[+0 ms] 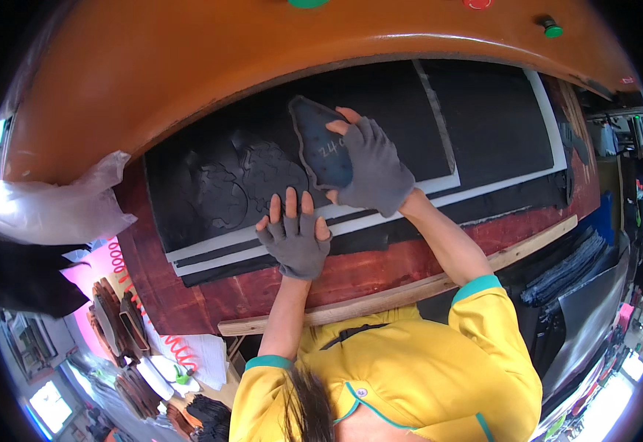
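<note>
At upper centre, the right hand [376, 166], half-curled, clasps the sole-shaped plate [323, 151], probably stiff and hefty, best gripped by its rim; the left hand [295, 239] lies open, holding nothing

From where I'm standing, the worktable [365, 265] is a scuffed deep red, a pale wooden batten [402, 296] running along its near edge, and across it lie broad black sheets [498, 110] in layers, with white borders [549, 125] showing between them.
</note>
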Available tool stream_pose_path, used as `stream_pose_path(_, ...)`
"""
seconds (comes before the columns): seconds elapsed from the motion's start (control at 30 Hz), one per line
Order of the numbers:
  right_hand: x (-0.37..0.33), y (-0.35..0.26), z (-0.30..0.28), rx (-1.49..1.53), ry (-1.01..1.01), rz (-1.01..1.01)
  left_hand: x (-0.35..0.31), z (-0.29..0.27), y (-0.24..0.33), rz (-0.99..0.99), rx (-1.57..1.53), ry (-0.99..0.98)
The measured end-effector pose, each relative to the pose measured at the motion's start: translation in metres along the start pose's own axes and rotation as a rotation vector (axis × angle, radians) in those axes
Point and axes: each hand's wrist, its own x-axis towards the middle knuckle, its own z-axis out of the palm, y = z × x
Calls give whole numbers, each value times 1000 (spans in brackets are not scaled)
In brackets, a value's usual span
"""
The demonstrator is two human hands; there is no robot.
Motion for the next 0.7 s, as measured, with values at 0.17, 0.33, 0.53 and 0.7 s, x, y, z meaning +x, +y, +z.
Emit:
stream_pose_path(0.17, -39, 11, -16, 821, 3, 225, -34, -14, 8, -5, -23, -32)
stream_pose_path(0.33, -70, 18, -61, 878, 209, 276, -45, -35, 13, -40, -68, -136)
stream_pose_path(0.53, -93, 35, -67, 34, 110, 130, -34, -32, 39, 56, -219, -132)
stream_pose_path(0.7, -120, 40, -51, -26, 309, 52, -21, -9, 56, 125, -227, -16)
